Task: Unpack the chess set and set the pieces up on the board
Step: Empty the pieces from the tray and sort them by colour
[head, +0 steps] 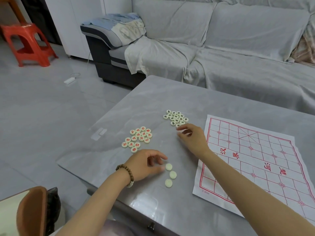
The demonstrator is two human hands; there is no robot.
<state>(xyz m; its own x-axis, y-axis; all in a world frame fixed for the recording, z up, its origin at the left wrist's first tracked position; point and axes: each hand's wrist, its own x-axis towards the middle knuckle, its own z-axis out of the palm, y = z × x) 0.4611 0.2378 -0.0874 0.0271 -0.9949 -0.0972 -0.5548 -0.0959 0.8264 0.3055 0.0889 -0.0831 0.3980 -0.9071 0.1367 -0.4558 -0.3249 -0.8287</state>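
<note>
Living room, grey sofa (221,48) behind, glossy grey bench (170,96) in front. The board (255,167) is a thin creased paper sheet lying flat on the bench, with no pieces on the part in view.

- Red pieces (138,138): face-up pile, well left of the board.
- Black pieces (176,117): face-up pile, just left of the board's far-left corner.
- Three blank-side-up pieces (173,175): left of the board's near-left corner.
- Left grip (146,165): loosely curled, holding nothing, thumb right beside the top blank piece.
- Right grip (191,137): curled at the near side of the black pile. Fingertips are blurred, so I can't tell if it's pinching a piece.

Risks:
- The right forearm crosses the board's near-left corner. A drag there would likely slide or ruck the sheet.
- The blank pieces hide their colour, so they're easy to mis-sort.
- A careless reach could scatter a pile.

Orientation: the board's long axis runs from the person toward the sofa, slightly skewed. The crossed box is at the far end and the river lettering runs across. The pieces are round, so they have no long axis.
</note>
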